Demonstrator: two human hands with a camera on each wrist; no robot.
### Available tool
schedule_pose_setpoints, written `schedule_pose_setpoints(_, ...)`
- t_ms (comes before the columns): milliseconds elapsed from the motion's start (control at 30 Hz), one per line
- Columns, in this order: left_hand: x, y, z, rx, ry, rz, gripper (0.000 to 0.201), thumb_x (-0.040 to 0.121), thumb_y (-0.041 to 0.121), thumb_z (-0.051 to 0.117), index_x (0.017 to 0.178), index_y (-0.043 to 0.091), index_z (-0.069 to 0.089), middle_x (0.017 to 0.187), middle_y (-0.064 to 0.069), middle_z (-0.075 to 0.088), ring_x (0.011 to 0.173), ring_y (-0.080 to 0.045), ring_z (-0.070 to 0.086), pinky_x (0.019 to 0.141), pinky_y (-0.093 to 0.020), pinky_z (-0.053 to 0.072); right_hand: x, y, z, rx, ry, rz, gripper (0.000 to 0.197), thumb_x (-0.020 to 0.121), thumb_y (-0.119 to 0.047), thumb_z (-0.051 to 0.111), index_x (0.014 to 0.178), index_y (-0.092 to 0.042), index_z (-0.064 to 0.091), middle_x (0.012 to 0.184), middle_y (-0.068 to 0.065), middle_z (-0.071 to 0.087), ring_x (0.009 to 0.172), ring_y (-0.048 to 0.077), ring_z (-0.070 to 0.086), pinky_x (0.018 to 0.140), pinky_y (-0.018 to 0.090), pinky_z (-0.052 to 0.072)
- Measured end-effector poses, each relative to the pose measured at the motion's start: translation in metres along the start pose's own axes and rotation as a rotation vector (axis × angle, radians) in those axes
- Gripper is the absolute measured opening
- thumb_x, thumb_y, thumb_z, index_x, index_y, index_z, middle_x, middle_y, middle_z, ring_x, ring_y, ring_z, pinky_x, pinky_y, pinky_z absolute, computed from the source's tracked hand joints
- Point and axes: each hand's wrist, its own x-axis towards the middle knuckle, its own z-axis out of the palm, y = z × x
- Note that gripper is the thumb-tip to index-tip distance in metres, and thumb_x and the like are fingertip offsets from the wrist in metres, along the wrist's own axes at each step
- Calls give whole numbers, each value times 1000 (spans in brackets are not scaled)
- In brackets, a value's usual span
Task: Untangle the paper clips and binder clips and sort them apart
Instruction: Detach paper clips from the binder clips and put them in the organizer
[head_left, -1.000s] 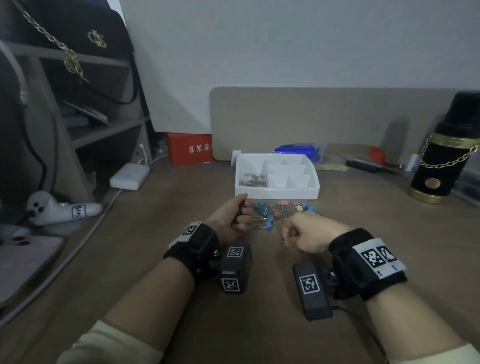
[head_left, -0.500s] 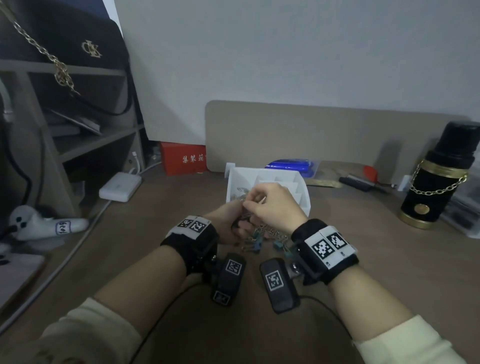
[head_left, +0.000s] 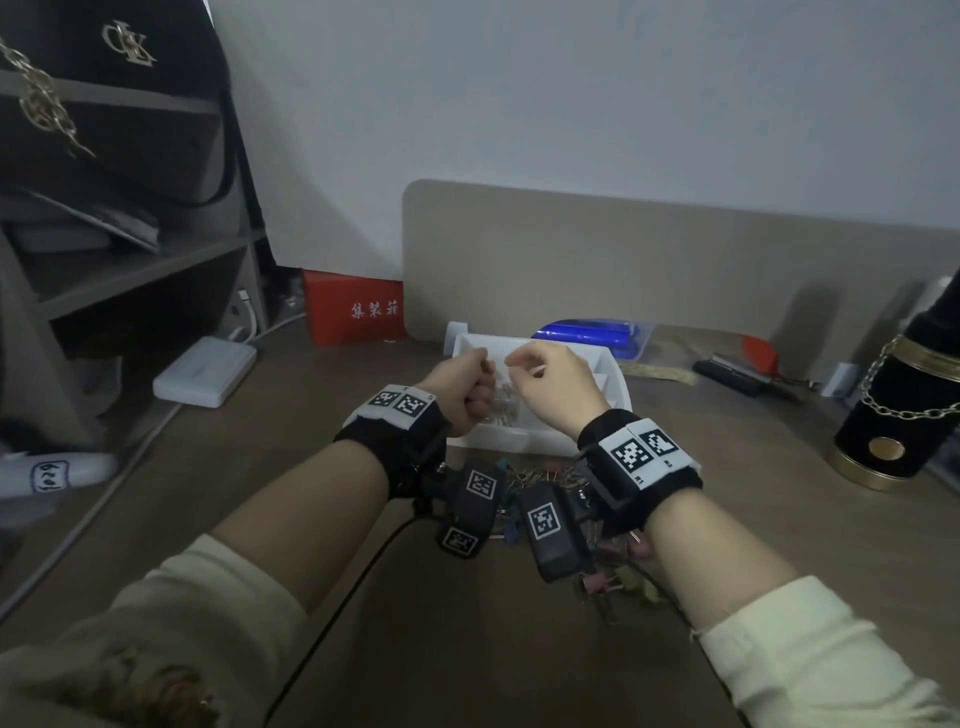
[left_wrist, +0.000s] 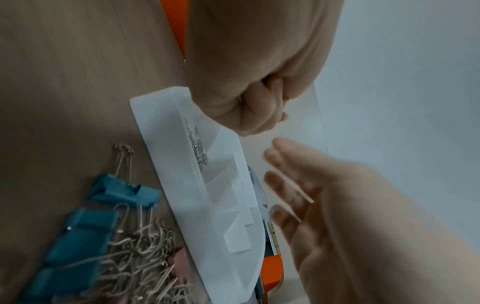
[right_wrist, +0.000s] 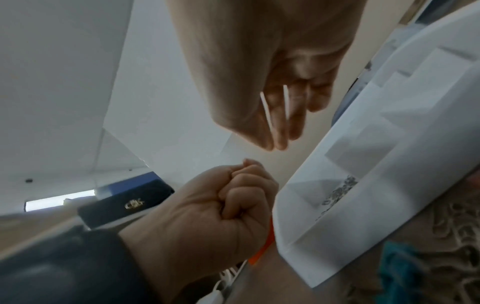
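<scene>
One at a time: pinches paper clip (right_wrist: 266, 112) in right hand (head_left: 556, 387) above clip compartment of white tray (head_left: 519, 439) for dropping; curls left hand (head_left: 457, 387) into fist alongside, nothing visible inside.

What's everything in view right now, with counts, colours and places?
organiser tray: one, white, table centre.
sorted paper clips: small heap, silver, tray's left compartment.
clip tangle: one, teal and pink binder clips plus silver paper clips, before tray.
box: one, red, behind tray, left.
packet: one, blue, behind tray.
flask: one, black and gold, far right.
adapter: one, white, far left.
left hand: fist, above tray.
right hand: above tray, pinching a paper clip.
</scene>
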Motion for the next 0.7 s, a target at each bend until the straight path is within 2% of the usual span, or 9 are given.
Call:
schedule_pose_setpoints(67,5,-2,0,-45,46,43,38,101,25,36,64,18,39,37,9,30,26,-4,21,30,-12,12,6,9,3,-169,-166,85,20,90,-15,52,104,-17,67,110,2,66,104,19,59,92,32,47)
schedule_pose_setpoints(167,13,-7,0,-81,93,98,39,102,29,37,65,17,40,37,8,31,27,-5,21,31,-12,13,6,15,5,-358,-379,141,18,87,-17,58,100,-16,70,109,5,68,103,24,60,92,35,49)
schedule_pose_setpoints(267,20,-12,2,-57,135,173,40,100,37,38,66,16,42,41,7,35,28,-6,24,32,-11,18,3,17,6,-325,-373,117,17,83,-10,61,89,-19,75,103,3,71,100,21,62,92,36,50)
schedule_pose_setpoints(400,28,-19,9,80,210,345,44,99,43,39,65,16,44,52,2,40,35,-11,33,39,-17,26,-2,15,4,-260,-432,109,20,82,-5,61,89,-16,77,104,1,72,100,17,61,90,27,47)
schedule_pose_setpoints(467,30,-24,12,245,264,466,47,98,43,39,61,15,46,54,-1,44,45,-16,40,48,-23,32,-3,14,4,-251,-439,98,21,83,-5,61,91,-15,77,103,0,72,100,16,62,91,28,48)
schedule_pose_setpoints(533,30,-27,13,456,299,592,51,100,40,38,58,11,45,55,-1,45,52,-15,42,55,-26,34,-4,15,6,-256,-430,97,20,83,-5,61,91,-16,77,101,0,73,100,17,63,93,31,50)
schedule_pose_setpoints(567,30,-29,14,547,295,639,52,101,38,37,59,9,45,55,-1,44,52,-13,41,55,-26,33,-4,16,6,-259,-428,102,20,84,-6,61,90,-16,77,100,0,73,99,17,64,93,32,50)
schedule_pose_setpoints(633,32,-30,17,704,287,686,50,102,35,35,60,8,42,56,0,42,52,-10,38,49,-18,30,-4,17,6,-252,-430,117,19,83,-6,62,88,-16,77,99,1,73,99,18,64,94,34,50)
schedule_pose_setpoints(700,36,-30,17,819,285,685,49,102,33,36,57,13,36,55,1,39,52,-10,37,49,-20,28,-4,18,5,-250,-438,129,20,83,-4,62,89,-16,77,100,1,73,100,17,64,95,35,50)
